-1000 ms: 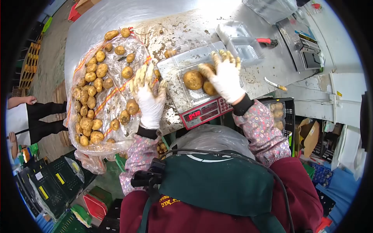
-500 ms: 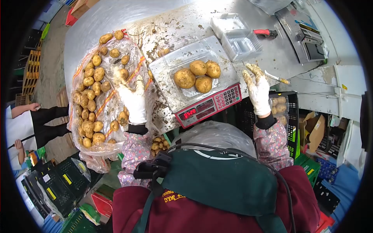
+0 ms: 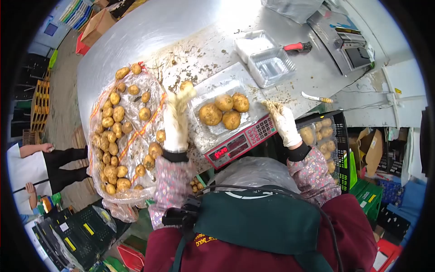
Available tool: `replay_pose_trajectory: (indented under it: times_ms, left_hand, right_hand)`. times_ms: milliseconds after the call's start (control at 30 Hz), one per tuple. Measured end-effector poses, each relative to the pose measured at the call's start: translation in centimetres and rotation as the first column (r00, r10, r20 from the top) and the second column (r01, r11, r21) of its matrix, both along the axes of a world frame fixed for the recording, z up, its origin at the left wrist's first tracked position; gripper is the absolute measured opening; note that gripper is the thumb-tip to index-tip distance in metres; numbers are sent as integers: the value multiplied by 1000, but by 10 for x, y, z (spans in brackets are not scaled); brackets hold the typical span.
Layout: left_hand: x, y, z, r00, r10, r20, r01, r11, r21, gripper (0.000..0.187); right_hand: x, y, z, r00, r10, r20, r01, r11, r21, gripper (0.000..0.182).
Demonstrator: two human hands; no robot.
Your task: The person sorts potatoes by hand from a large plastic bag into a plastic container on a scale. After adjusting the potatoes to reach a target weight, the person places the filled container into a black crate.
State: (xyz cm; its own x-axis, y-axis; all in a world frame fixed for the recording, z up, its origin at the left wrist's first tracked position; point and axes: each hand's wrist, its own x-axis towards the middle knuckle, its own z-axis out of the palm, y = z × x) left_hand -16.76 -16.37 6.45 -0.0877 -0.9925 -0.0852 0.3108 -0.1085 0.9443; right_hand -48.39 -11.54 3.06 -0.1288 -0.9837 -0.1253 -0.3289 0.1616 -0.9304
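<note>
My left hand (image 3: 176,124), in a soiled white glove, is over the bag's right edge beside the scale. Its fingers are smeared by motion, close to a single potato (image 3: 186,86) at the scale's far left. My right hand (image 3: 284,124), also gloved, is at the right corner of the scale (image 3: 240,146), fingers loosely bent and nothing visible in them. On the scale lies a clear plastic tray (image 3: 205,100) with several potatoes (image 3: 224,102) in it. The red display reads what looks like 0520. Many loose potatoes (image 3: 118,113) lie on an opened plastic bag (image 3: 131,156) to the left.
Clear empty trays (image 3: 272,68) stand behind the scale, near a red-handled brush (image 3: 297,46). A small knife (image 3: 316,97) lies at the table's right edge. A black crate (image 3: 343,149) holds packed potatoes at the right. Another person (image 3: 36,167) stands at the left.
My left hand has moved right, from over the bag toward the scale. My right hand has come left to the scale's corner, its fingers more bent. The camera view has shifted slightly.
</note>
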Motion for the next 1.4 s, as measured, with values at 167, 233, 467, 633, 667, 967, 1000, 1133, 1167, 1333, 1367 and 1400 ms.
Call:
replay_pose_trajectory:
  times_ms: [167,233,467,633,667,967,1000,1133,1167,1333,1367,1400]
  left_hand:
    - [-25,80,-52,750,431,502,-284,895,-345,41]
    - [-14,100,-65,893,236,384,-267,963,27,35]
    - [-23,112,-49,971,221,-87,-170,902,396,23]
    - [-27,115,-65,968,243,-67,-207,919,336,24]
    - [-31,113,-60,967,246,-59,-211,913,348,22]
    - [-19,64,-13,995,2,-104,13,990,140,39]
    - [-10,54,-12,997,-5,-72,15,990,141,49]
    - [-18,10,4,963,-267,-26,267,940,213,67]
    - [-33,2,7,957,-290,-19,287,933,217,67]
    - [-152,-44,6,597,-794,-115,798,571,195,63]
    - [-184,-44,5,568,-820,-70,819,555,142,61]
    - [-215,-41,11,597,-796,102,784,606,133,60]
  right_hand:
    - [-6,-6,11,875,-48,482,-173,899,402,31]
    - [-1,-4,7,894,-14,448,-194,888,416,25]
    - [-3,-5,-24,767,73,637,-314,909,274,26]
    - [-8,-14,-49,787,459,-412,-612,496,-616,19]
    - [0,-8,-36,890,442,110,-389,863,-323,20]
    - [15,26,-50,416,61,907,-295,953,71,21]
    - [4,32,-50,485,143,863,-372,927,55,22]
    - [-70,40,-31,696,164,699,-292,954,67,33]
    - [-82,35,-46,629,213,747,-262,963,-54,29]
    - [-122,67,11,580,505,639,-456,851,-259,30]
    - [-133,85,7,582,345,737,-402,909,-108,32]
    - [-141,104,10,619,145,772,-242,970,11,32]
